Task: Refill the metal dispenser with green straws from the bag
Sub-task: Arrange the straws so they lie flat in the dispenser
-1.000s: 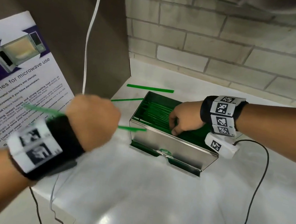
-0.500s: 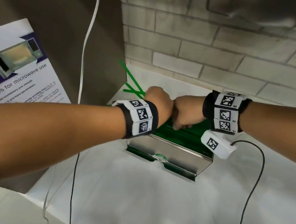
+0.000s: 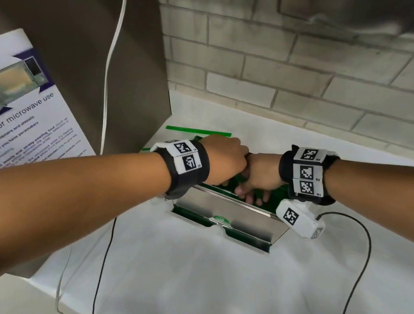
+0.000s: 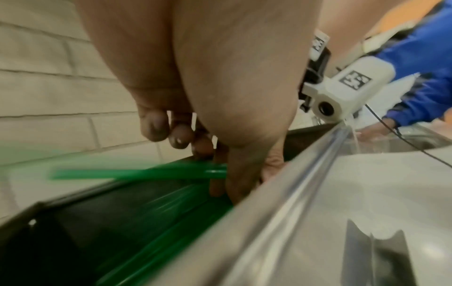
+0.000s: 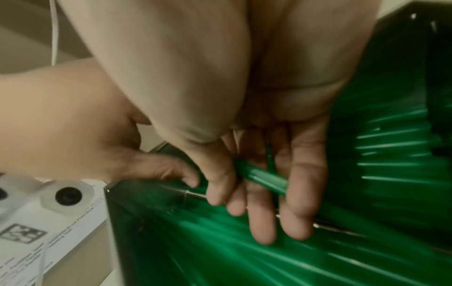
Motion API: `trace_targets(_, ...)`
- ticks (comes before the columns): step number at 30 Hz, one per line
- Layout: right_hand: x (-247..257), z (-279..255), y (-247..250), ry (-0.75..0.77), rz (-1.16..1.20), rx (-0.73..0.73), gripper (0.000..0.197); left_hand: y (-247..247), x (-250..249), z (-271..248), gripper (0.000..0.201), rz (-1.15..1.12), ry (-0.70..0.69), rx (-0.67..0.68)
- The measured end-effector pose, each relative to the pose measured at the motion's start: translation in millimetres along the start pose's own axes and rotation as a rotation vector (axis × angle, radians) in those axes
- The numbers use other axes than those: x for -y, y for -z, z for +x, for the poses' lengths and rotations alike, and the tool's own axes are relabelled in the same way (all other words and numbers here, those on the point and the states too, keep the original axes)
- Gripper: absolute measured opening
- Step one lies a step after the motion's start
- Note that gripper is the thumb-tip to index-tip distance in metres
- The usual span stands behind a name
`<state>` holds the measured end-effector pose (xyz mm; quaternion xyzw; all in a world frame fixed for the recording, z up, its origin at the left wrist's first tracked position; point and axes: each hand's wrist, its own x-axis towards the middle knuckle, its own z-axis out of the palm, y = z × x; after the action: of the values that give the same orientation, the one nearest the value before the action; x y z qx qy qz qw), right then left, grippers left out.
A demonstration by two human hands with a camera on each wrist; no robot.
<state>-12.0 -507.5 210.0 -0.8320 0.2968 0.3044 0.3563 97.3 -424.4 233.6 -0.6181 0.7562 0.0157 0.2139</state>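
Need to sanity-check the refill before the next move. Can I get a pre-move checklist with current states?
1. Top of metal dispenser open: ok.
2. Grip of right hand on green straw over the bin: ok.
3. Grip of left hand on second straw: cannot tell, blurred.
4. All straws inside: not ok, a loose straw lies on the counter behind the dispenser.
5. Bag within reach: cannot tell, not in view.
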Motion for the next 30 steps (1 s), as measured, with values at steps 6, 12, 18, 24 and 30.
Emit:
trace_targets(6,7,-3,1,-0.134,-0.433,-0.013,0.030,1,31,-14,0.039,-0.067,0.080,0.166)
trace_targets(12,8,4,3,-0.095,-0.490,-0.084,0.059,5,51,-13,0.014,-0.320,0.185,0.287)
trace_targets(18,18,12,7,-0.051,-0.354,-0.055,0.021,11,47,-2,0.027,-0.301,0.180,0.351)
trace_targets(24,28,7,9,-0.116,-0.504,-0.007,0.023,-2,48,-4,0.032,-0.531,0.167,0.283)
trace_targets(30,21,-2,7,-0.133,-0.576,-0.023,0.041,-22,34,-11,0.040,-0.700,0.094,0.096)
